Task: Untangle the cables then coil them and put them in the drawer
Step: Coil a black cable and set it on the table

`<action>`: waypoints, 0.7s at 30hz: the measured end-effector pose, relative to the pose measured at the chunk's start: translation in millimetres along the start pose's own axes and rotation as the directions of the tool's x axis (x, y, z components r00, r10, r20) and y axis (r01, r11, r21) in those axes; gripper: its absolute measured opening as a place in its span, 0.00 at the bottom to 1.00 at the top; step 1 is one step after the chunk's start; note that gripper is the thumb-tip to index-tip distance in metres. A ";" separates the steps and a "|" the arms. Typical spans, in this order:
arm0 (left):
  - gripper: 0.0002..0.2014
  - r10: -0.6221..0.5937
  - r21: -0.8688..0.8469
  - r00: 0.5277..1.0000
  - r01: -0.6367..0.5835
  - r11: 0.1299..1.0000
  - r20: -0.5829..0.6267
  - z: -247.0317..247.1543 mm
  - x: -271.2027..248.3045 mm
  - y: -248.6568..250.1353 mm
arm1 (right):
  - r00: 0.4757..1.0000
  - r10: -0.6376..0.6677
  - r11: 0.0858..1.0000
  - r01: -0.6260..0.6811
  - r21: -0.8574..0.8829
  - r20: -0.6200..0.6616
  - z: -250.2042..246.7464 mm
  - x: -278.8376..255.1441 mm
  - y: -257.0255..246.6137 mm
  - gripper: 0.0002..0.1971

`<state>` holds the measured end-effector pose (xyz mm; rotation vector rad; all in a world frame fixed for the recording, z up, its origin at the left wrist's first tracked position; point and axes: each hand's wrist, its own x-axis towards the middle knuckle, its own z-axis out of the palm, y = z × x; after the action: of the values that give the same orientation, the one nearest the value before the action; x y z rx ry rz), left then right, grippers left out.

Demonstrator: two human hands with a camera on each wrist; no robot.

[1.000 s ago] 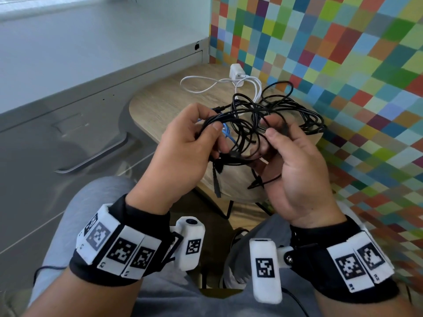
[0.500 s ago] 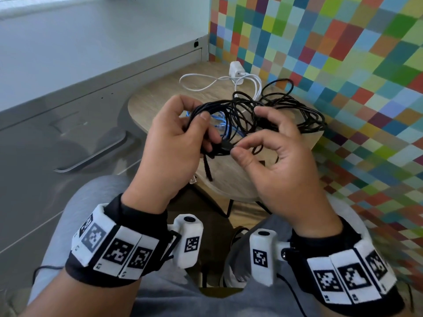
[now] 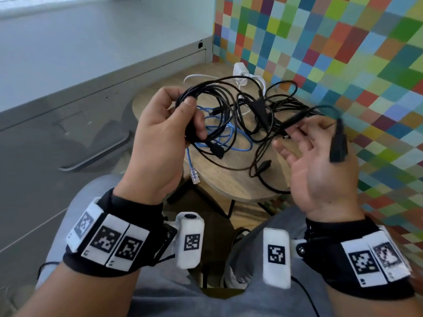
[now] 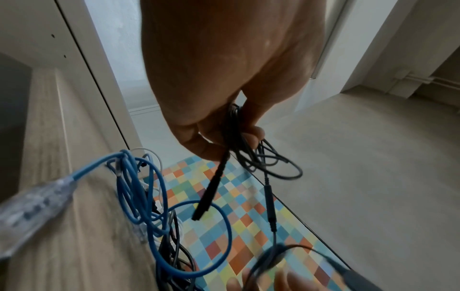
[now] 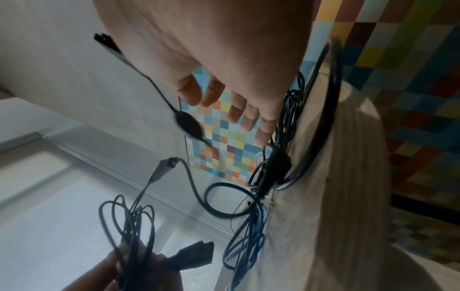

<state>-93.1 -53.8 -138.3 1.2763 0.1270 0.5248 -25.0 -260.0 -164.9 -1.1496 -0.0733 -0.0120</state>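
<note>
My left hand (image 3: 192,115) grips a bundle of black cable loops (image 3: 206,92) above the round wooden table (image 3: 229,179); the left wrist view shows its fingers (image 4: 234,137) curled round the strands (image 4: 268,163). My right hand (image 3: 306,143) is palm up with spread, straight fingers (image 5: 236,106). A blurred black cable end with a plug (image 3: 338,146) hangs over its far side. More black cable lies tangled on the table with a blue network cable (image 3: 229,148), whose clear plug (image 3: 194,176) hangs off the near edge.
A white charger (image 3: 240,69) with its white cable lies at the back of the table. A grey cabinet drawer with a metal handle (image 3: 96,154) stands shut on the left. A multicoloured checked wall (image 3: 343,53) borders the table on the right.
The hands have drawn apart. My right hand let go of the black plug it pinched and opened. The tangle loosened, and the blue cable now lies on the table.
</note>
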 end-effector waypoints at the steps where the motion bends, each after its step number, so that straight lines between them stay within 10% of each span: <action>1: 0.07 -0.002 -0.008 1.000 0.002 1.000 0.008 0.7 -0.4 0.3 | 1.000 0.002 1.000 -0.002 0.005 -0.016 -1.6 0.9 0.3 0.05; 8: 0.07 -0.022 -0.060 1.000 0.023 0.998 0.013 1.6 -0.2 1.4 | 1.000 0.013 0.999 -0.014 -0.048 -0.021 1.3 -3.2 -10.4 0.12; 17: 0.05 -0.003 -0.025 0.957 0.011 1.000 0.291 14.8 -11.7 0.0 | 0.907 -0.149 0.871 0.308 -0.382 0.393 24.6 -29.0 -10.0 0.38; 21: 0.05 -0.009 0.092 0.940 -0.024 0.995 0.342 15.1 -13.3 0.7 | 0.907 -0.120 0.885 0.282 -0.371 0.404 27.7 -29.2 -9.6 0.33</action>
<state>-99.3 -72.7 -135.7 1.4432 -0.1467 0.2990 -56.0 -239.5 -146.7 -1.5656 -0.5556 0.0019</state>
